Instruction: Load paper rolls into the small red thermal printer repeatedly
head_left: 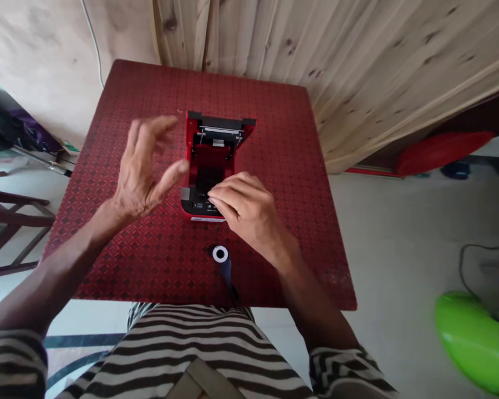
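One printer [214, 157], lid [221, 123] up. Left hand [143, 172] beside it, fingers spread loose; right hand [249, 209] at its front, fingertips pinched, cannot tell on what. Roll [215, 249] on table [291, 183].

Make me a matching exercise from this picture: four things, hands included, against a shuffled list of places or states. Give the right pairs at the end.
1. Left hand
2. Right hand
3. Red-and-black device
4. Roll with a white end

A. Lid raised
B. Fingers spread apart
C. On the red table, nearest the striped shirt
D. Fingertips bunched together

Pairs: 1-B, 2-D, 3-A, 4-C
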A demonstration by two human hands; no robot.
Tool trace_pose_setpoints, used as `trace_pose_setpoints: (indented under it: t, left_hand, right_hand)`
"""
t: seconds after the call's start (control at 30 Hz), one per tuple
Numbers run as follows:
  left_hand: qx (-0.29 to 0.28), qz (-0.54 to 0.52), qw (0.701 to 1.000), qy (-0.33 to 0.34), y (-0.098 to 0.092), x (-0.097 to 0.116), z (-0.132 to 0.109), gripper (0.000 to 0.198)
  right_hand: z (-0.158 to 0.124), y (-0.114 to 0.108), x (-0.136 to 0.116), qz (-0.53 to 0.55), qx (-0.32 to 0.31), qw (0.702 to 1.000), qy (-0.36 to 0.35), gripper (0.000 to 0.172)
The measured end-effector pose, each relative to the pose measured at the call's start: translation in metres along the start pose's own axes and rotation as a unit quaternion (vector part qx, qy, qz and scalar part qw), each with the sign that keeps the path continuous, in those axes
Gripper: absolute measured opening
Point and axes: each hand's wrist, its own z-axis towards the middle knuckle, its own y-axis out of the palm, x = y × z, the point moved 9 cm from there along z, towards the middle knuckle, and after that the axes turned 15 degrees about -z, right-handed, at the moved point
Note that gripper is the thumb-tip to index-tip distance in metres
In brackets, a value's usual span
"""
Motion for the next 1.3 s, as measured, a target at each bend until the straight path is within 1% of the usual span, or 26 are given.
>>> trace_pose_setpoints:
  t: [0.03,0.1,0.13,0.2,0.23,0.3,0.37,0.43,0.5,0.63,0.77,0.93,1.07,1.13,1.23,1.3]
  left_hand:
    - [0.001,0.008,1.0,0.006,-0.001,-0.004,0.016,0.063]
    - [-0.011,0.01,1.0,-0.004,0.003,-0.019,0.041,0.063]
    - [-0.029,-0.004,0.999,-0.014,0.009,-0.026,0.05,0.061]
    - [-0.062,-0.039,0.997,-0.032,0.021,-0.036,0.056,0.058]
    - [-0.068,-0.051,0.996,-0.04,0.025,-0.037,0.054,0.056]
    - [-0.059,-0.061,0.995,-0.046,0.026,-0.029,0.044,0.05]
    - [-0.057,-0.062,0.996,-0.028,0.025,-0.011,0.029,0.043]
    - [-0.075,-0.066,0.995,0.003,0.026,0.006,0.013,0.041]
    - [-0.093,-0.067,0.993,0.01,0.029,0.013,-0.002,0.039]
    - [-0.106,-0.058,0.993,0.0,0.035,0.005,-0.023,0.041]
    - [-0.111,-0.051,0.992,0.021,0.039,-0.002,-0.032,0.044]
    - [-0.144,-0.034,0.987,0.063,0.041,-0.005,-0.036,0.066]
    - [-0.148,-0.025,0.984,0.092,0.039,-0.004,-0.038,0.076]
    - [-0.154,-0.022,0.984,0.083,0.04,-0.005,-0.038,0.079]
    - [-0.172,-0.011,0.984,0.046,0.043,-0.011,-0.038,0.085]
    - [-0.176,-0.005,0.984,0.039,0.044,-0.012,-0.039,0.086]
  right_hand:
    - [-0.001,0.001,-0.003,-0.016,0.009,1.0,0.0,0.023]
    - [-0.004,0.0,-0.009,-0.041,0.031,0.999,-0.007,0.023]
    - [-0.006,-0.002,-0.012,-0.048,0.041,0.998,-0.012,0.022]
    - [-0.01,-0.004,-0.016,-0.057,0.06,0.996,-0.021,0.02]
    - [-0.012,-0.005,-0.017,-0.059,0.068,0.996,-0.021,0.019]
    - [-0.015,-0.007,-0.018,-0.058,0.082,0.995,-0.016,0.018]
    - [-0.017,-0.007,-0.017,-0.058,0.091,0.994,-0.009,0.017]
    - [-0.019,-0.004,-0.018,-0.064,0.086,0.994,0.0,0.018]
    - [-0.019,-0.001,-0.017,-0.068,0.072,0.995,0.01,0.021]
    - [-0.018,0.003,-0.016,-0.051,0.049,0.997,0.032,0.023]
    - [-0.018,0.003,-0.015,-0.053,0.044,0.997,0.036,0.022]
    - [-0.018,-0.002,-0.019,-0.066,0.08,0.994,0.017,0.019]
    - [-0.019,-0.001,-0.019,-0.069,0.083,0.994,0.018,0.018]
    - [-0.019,0.001,-0.017,-0.064,0.075,0.995,0.022,0.018]
    - [-0.018,0.005,-0.014,-0.051,0.051,0.997,0.034,0.02]
    - [-0.017,0.006,-0.014,-0.049,0.05,0.997,0.034,0.021]
